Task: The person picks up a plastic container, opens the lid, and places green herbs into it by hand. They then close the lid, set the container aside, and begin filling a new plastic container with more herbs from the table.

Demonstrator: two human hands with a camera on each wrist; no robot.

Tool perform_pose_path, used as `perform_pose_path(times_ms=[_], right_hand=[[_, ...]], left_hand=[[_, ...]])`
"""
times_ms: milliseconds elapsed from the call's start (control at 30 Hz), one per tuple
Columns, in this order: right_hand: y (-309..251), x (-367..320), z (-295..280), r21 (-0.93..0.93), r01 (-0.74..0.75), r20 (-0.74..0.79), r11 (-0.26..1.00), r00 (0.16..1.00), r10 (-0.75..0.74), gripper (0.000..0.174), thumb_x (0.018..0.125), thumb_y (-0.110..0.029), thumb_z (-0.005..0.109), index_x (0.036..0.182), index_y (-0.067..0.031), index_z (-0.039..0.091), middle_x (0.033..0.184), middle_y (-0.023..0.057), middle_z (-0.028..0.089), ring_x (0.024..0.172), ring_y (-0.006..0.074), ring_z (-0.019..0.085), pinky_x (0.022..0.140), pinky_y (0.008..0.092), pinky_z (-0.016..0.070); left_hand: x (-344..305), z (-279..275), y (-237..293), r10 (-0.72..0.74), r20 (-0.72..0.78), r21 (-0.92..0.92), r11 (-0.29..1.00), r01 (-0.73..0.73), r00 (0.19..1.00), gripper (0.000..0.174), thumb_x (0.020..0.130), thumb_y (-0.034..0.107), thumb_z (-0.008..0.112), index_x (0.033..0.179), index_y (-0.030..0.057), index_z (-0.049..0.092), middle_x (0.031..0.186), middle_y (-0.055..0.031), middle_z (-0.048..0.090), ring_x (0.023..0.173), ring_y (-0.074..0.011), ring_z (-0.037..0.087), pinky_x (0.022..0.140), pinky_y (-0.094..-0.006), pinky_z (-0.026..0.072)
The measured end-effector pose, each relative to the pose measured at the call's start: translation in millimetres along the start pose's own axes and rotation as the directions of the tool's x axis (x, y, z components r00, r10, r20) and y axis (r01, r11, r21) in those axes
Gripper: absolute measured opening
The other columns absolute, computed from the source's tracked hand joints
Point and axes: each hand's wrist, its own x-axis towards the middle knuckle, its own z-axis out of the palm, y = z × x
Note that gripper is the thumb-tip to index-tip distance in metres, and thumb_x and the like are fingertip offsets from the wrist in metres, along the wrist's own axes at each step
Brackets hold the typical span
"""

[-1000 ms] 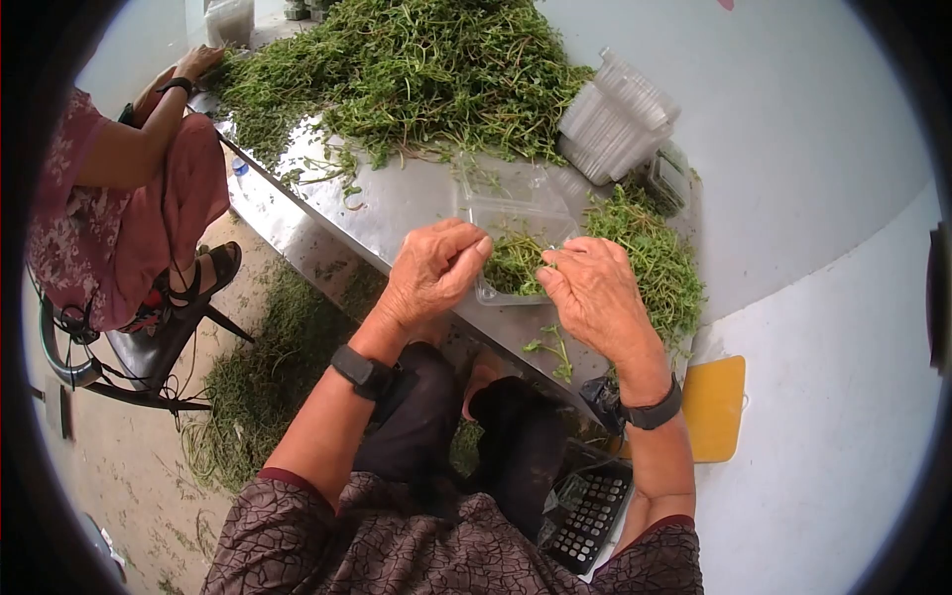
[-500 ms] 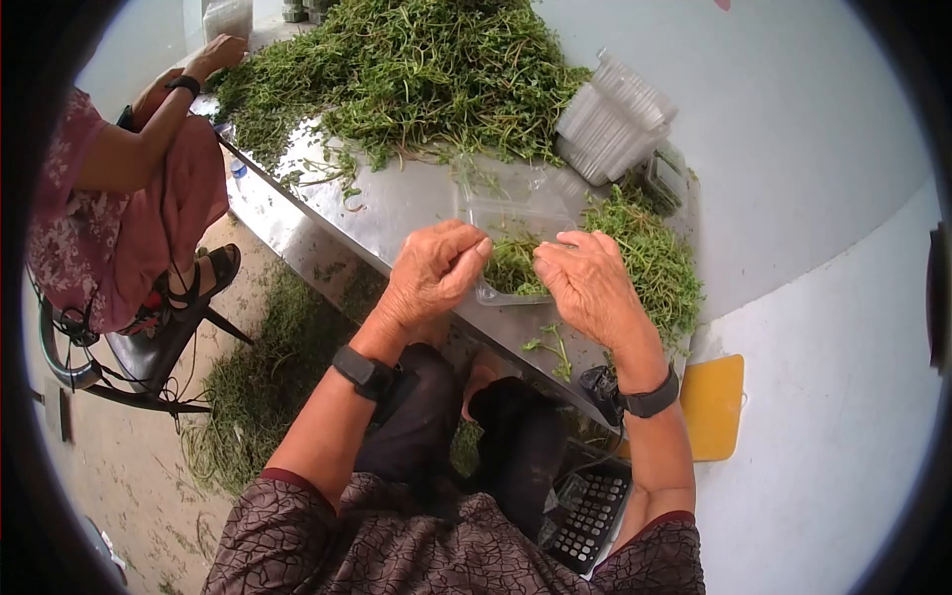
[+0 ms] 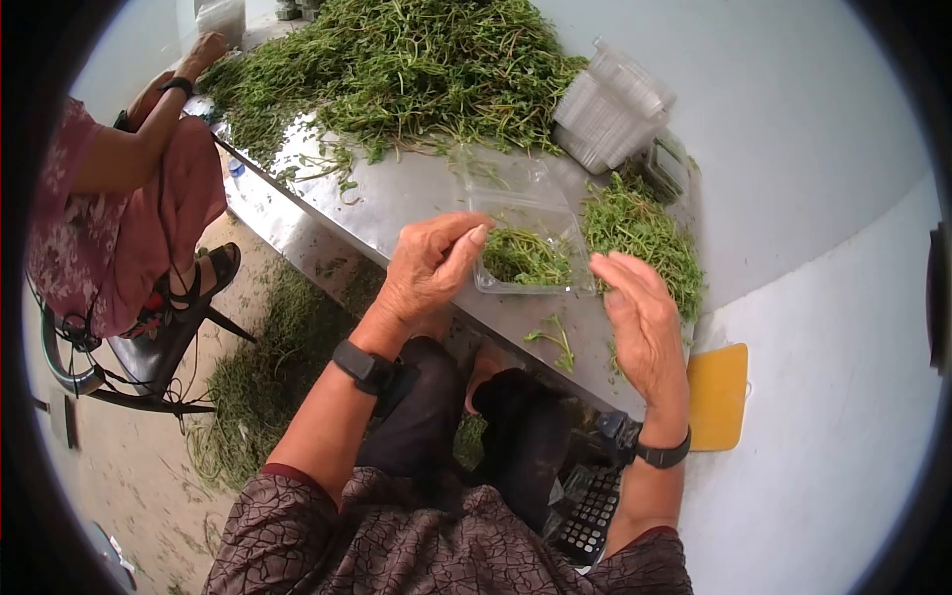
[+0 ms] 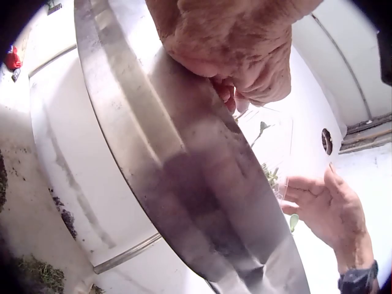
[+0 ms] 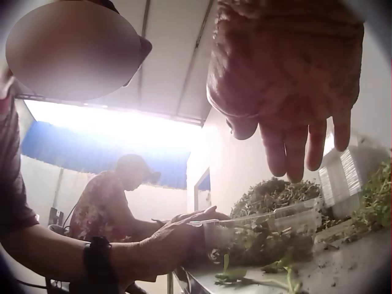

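Observation:
A clear plastic clamshell box (image 3: 526, 289) stands with its lid raised near the table's front edge, a heap of green stems and leaves (image 3: 524, 256) inside it. My left hand (image 3: 433, 263) pinches the box's left rim between thumb and curled fingers. Beside the box's right wall is my right hand (image 3: 643, 322), fingers straight and together, holding nothing. In the right wrist view those straight fingers (image 5: 294, 147) point down, above the right part of the box (image 5: 263, 236). A loose sprig (image 3: 555, 342) lies on the metal table in front of the box.
A large heap of greens (image 3: 436, 74) covers the back of the metal table (image 3: 397, 198). A smaller pile (image 3: 645, 243) lies at right, near stacked empty clamshells (image 3: 615, 104). Another person (image 3: 129, 188) sits at left. A yellow board (image 3: 716, 397) is at right, a black crate (image 3: 590, 516) below.
My right hand has moved right, off the greens in the box, and its bent fingers have straightened. The left hand stays at the left rim. The other person's hand has shifted slightly.

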Motion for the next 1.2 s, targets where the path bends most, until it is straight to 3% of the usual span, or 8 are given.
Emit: perform_pose_path(times_ms=[333, 567, 633, 700, 767, 833, 900, 1200], right_hand=[[25.3, -76.3, 27.7, 0.169, -0.196, -0.235, 0.966, 0.944, 0.233, 0.028, 0.094, -0.021, 0.054, 0.105, 0.0011, 0.066, 0.108, 0.0165, 0.065, 0.104, 0.0306, 0.059, 0.091, 0.0376, 0.0449], [32.8, -88.5, 39.1, 0.358, -0.18, -0.377, 0.916, 0.87, 0.318, 0.027, 0.094, -0.022, 0.056, 0.101, 0.0016, 0.067, 0.105, 0.0146, 0.065, 0.096, 0.0253, 0.063, 0.081, 0.0329, 0.0501], [32.1, -89.6, 38.5, 0.363, -0.196, -0.396, 0.911, 0.852, 0.341, 0.028, 0.095, -0.023, 0.056, 0.101, 0.0022, 0.067, 0.105, 0.0149, 0.065, 0.093, 0.0253, 0.064, 0.077, 0.0322, 0.0513], [35.7, -91.2, 40.7, 0.431, -0.166, -0.399, 0.887, 0.847, 0.353, 0.029, 0.095, -0.023, 0.056, 0.1, 0.0025, 0.067, 0.105, 0.0152, 0.065, 0.093, 0.0254, 0.064, 0.077, 0.0331, 0.0512], [38.6, -91.7, 41.4, 0.433, -0.157, -0.415, 0.888, 0.839, 0.351, 0.028, 0.094, -0.022, 0.057, 0.1, 0.003, 0.067, 0.104, 0.0157, 0.066, 0.093, 0.026, 0.064, 0.076, 0.0336, 0.0511], [37.5, -91.7, 42.4, 0.452, -0.172, -0.399, 0.875, 0.839, 0.371, 0.026, 0.093, -0.02, 0.058, 0.099, 0.0033, 0.067, 0.103, 0.0164, 0.066, 0.092, 0.0275, 0.064, 0.078, 0.0339, 0.0508], [35.8, -91.5, 44.1, 0.477, -0.191, -0.389, 0.858, 0.829, 0.401, 0.023, 0.09, -0.017, 0.059, 0.097, 0.0034, 0.067, 0.101, 0.0168, 0.066, 0.094, 0.029, 0.063, 0.08, 0.0346, 0.0502], [34.0, -90.7, 46.1, 0.348, -0.175, -0.436, 0.921, 0.84, 0.324, 0.013, 0.083, -0.009, 0.064, 0.092, 0.0002, 0.067, 0.094, 0.0158, 0.067, 0.097, 0.0318, 0.061, 0.084, 0.0389, 0.0482]], left_hand=[[-3.2, -4.8, -5.6, 0.032, -0.077, 0.012, 0.999, -0.031, 0.996, 0.026, 0.095, 0.019, 0.05, 0.106, 0.0023, 0.066, 0.062, 0.0003, 0.048, 0.059, -0.0076, 0.044, 0.056, -0.0242, 0.0391], [-15.3, -7.1, -1.6, -0.04, -0.165, -0.114, 0.993, 0.021, 0.985, 0.024, 0.098, 0.017, 0.049, 0.098, -0.0008, 0.064, 0.072, 0.0017, 0.056, 0.064, -0.0076, 0.05, 0.059, -0.0228, 0.0416], [-30.4, -11.4, 4.0, -0.142, -0.296, -0.186, 0.978, 0.089, 0.945, 0.022, 0.097, 0.012, 0.047, 0.089, -0.0013, 0.063, 0.067, 0.0005, 0.055, 0.06, -0.0085, 0.05, 0.057, -0.0237, 0.0419], [-51.4, -17.6, 18.8, 0.061, -0.17, 0.14, 0.989, -0.037, 0.984, 0.019, 0.093, 0.009, 0.051, 0.079, -0.0006, 0.061, 0.062, -0.0031, 0.055, 0.055, -0.0116, 0.052, 0.053, -0.0263, 0.0423], [-73.4, -16.2, 26.4, 0.205, 0.053, 0.175, 0.962, -0.211, 0.977, 0.016, 0.087, 0.006, 0.055, 0.073, 0.0, 0.061, 0.058, -0.0079, 0.055, 0.052, -0.0183, 0.055, 0.05, -0.0301, 0.043], [-92.8, -15.6, 22.7, 0.18, 0.375, 0.161, 0.953, -0.255, 0.909, 0.012, 0.082, 0.008, 0.06, 0.072, 0.0005, 0.062, 0.062, -0.0106, 0.058, 0.054, -0.0251, 0.057, 0.051, -0.0345, 0.0459], [-108.2, -9.1, 12.7, 0.051, 0.656, 0.186, 0.956, -0.228, 0.753, 0.008, 0.08, 0.008, 0.063, 0.078, 0.0005, 0.066, 0.066, -0.0129, 0.061, 0.059, -0.0275, 0.061, 0.053, -0.0357, 0.0493], [-140.7, 26.9, -26.7, -0.036, 0.787, 0.246, 0.934, -0.26, 0.616, 0.011, 0.08, 0.016, 0.066, 0.08, 0.0051, 0.068, 0.073, -0.0103, 0.064, 0.065, -0.0299, 0.063, 0.057, -0.0387, 0.052]])
